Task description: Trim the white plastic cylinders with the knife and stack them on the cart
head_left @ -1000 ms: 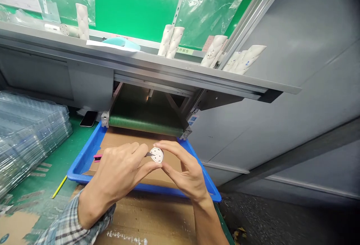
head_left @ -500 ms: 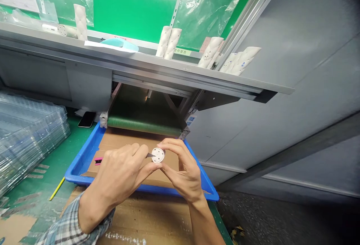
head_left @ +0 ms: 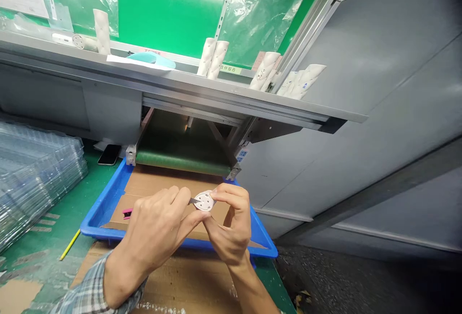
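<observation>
One white disc (head_left: pixel 204 201) not yet set down | hands together: right hand (head_left: pixel 231 227) clamps it, left hand (head_left: pixel 155 237) holds knife (head_left: pixel 194 201) to edge

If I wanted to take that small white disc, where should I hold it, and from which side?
Probably by its rim, from the far side. The white disc is flat and round, so its edge should pinch easily. The right hand covers its right edge, and a small knife blade sits at its left edge, so avoid that side.
</observation>
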`<state>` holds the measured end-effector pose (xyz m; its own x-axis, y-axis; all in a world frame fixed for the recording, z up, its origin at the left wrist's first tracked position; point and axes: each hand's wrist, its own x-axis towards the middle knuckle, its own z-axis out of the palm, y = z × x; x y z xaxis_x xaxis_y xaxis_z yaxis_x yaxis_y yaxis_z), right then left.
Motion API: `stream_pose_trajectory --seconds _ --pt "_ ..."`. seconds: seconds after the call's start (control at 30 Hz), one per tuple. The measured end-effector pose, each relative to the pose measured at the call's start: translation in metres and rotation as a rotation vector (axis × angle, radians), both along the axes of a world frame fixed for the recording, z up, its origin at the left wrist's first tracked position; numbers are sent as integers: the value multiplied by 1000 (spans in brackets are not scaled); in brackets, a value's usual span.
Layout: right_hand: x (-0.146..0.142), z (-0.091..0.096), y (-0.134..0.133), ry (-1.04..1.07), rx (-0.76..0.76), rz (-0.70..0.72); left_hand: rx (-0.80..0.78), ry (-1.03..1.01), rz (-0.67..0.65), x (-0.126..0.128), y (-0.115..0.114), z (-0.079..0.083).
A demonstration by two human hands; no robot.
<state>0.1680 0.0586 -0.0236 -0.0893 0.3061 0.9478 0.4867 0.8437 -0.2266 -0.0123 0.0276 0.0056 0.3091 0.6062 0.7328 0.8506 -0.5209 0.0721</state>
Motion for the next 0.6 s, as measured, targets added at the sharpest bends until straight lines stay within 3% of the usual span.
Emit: stream_pose_trajectory --seconds 0.33,0.6 --pt "-5 -15 0 99 146 -107 65 -80 -16 13 -5 -2" --pt "-3 -17 1 120 196 -153 42 -119 -47 18 -8 -5"
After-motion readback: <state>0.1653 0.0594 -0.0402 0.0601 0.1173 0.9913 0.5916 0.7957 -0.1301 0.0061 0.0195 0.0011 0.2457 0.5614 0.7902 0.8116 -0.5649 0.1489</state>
